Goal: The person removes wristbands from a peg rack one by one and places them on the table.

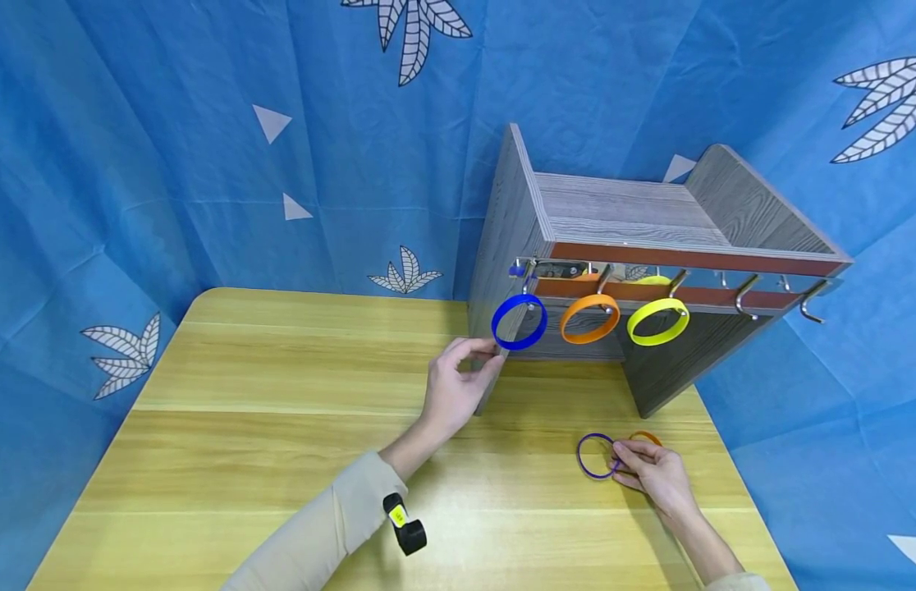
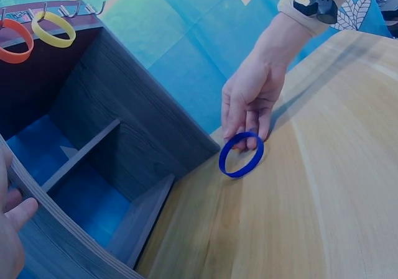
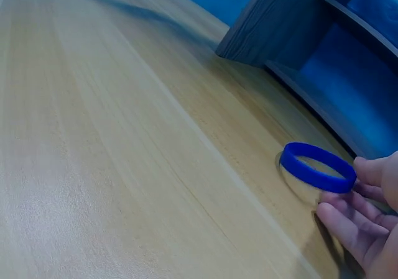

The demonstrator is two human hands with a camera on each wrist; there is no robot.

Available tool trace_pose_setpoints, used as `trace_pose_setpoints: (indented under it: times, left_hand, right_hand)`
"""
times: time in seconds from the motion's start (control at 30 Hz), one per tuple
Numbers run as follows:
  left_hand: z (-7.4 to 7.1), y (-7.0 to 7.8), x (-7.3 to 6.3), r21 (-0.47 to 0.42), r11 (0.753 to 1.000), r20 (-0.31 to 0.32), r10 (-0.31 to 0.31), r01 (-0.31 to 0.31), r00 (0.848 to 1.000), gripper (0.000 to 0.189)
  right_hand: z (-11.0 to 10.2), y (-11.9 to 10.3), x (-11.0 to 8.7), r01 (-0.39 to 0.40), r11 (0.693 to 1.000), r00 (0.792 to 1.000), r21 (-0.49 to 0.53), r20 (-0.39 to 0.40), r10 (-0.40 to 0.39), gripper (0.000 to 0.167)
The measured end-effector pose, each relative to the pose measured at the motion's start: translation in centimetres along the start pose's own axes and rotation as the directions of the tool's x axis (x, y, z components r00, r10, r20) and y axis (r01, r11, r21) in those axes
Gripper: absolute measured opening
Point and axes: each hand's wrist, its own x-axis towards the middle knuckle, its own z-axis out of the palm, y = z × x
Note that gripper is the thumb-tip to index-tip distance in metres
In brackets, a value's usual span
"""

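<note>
Two sleeves come in from the bottom of the head view; the right sleeve [image 1: 739, 583] is mostly cut off, the left sleeve [image 1: 332, 509] carries a black wrist unit [image 1: 404, 524]. Right hand [image 1: 653, 476]: thumb and fingers closed in a pinch on the dark blue band [image 3: 314, 176], low over the table [image 1: 295, 460], in front of the shelf [image 1: 495, 238]. Band hangs tilted from the fingertips, the held stretch covered by them; contact with the wood hard to judge. Just behind this hand, a loose orange band [image 1: 646, 435], only its far arc showing. Left hand [image 1: 454, 386]: fingers bent, thumb and forefinger apart, tips at the front edge of the shelf's left side; cannot tell whether they grip or merely rest. Left wrist view cuts off most of this hand. Above it, a hung blue band [image 1: 513, 345], then a hung orange band [image 1: 585, 338] and a yellow band [image 1: 653, 339], on three of five hooks along the rail [image 1: 771, 281]. Rail mirrors bits of colour, details too small to read. Shelf interior dark, partly screened by the bands. Farthest back, blue curtain [image 1: 340, 131] with white leaves, some clipped by the frame.
</note>
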Motion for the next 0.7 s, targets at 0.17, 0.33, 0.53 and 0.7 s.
trace_pose_setpoints:
  times: [0.17,0.33,0.53,0.7]
  left_hand:
    - [0.0,-0.1,0.0,0.003,1.0,-0.001,0.0,0.0,1.0,0.022]
    - [0.0,-0.1,0.0,0.006,1.0,-0.003,-0.007,0.007,1.0,0.022]
    - [0.0,-0.3,0.1,0.008,1.0,-0.002,-0.009,0.009,1.0,0.023]
    - [0.1,-0.4,0.1,0.002,1.0,-0.001,-0.007,0.007,1.0,0.024]
  right_hand:
    - [-0.4,-0.4,-0.4,0.002,0.996,1.0,-0.094,-0.031,-0.005,0.047]
    - [-1.1,-1.4,-1.0,0.02,0.993,0.998,-0.118,-0.053,-0.027,0.048]
    - [-1.9,-3.6,-1.5,0.146,0.989,0.988,-0.01,-0.041,-0.146,0.011]
    - [-1.9,-5.7,-2.2,0.294,0.952,0.956,0.082,-0.041,-0.292,0.014]
